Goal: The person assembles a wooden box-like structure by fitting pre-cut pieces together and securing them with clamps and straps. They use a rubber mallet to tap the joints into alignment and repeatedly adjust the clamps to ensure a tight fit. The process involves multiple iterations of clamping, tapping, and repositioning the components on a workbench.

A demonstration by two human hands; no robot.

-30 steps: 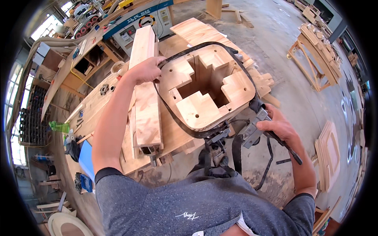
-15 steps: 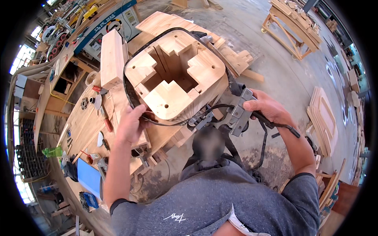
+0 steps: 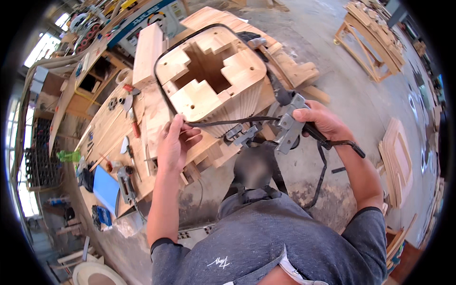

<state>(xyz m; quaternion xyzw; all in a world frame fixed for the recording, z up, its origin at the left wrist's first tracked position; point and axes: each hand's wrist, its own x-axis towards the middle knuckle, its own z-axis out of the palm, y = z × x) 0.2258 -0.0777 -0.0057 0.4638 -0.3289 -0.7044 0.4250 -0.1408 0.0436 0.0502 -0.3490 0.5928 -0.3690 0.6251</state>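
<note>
A pale wooden box-like piece [image 3: 199,100] with rounded corners and a stepped, cross-like opening stands on the bench. A black strap [image 3: 162,90] runs around its upper edge. My left hand [image 3: 175,142] is at the near left corner, thumb and forefinger pinching the strap. From there the strap stretches to a grey metal band clamp [image 3: 291,124] beside the piece. My right hand [image 3: 323,121] grips this clamp, which has a black crank handle [image 3: 317,134]. A smaller metal clamp part [image 3: 242,135] sits below the strap, against the near side of the piece.
The wooden bench [image 3: 111,135] holds a red-handled scraper [image 3: 134,124], a power tool [image 3: 127,183] and a blue case [image 3: 105,189]. A thick wooden beam [image 3: 147,57] lies left of the piece, a hammer [image 3: 259,43] behind it. Right are a wheeled wooden cart [image 3: 363,42] and stacked panels [image 3: 395,161].
The strap along the near side has gone from sagging to nearly straight. My left hand has shifted right along it and slightly up. My right hand keeps its hold on the clamp.
</note>
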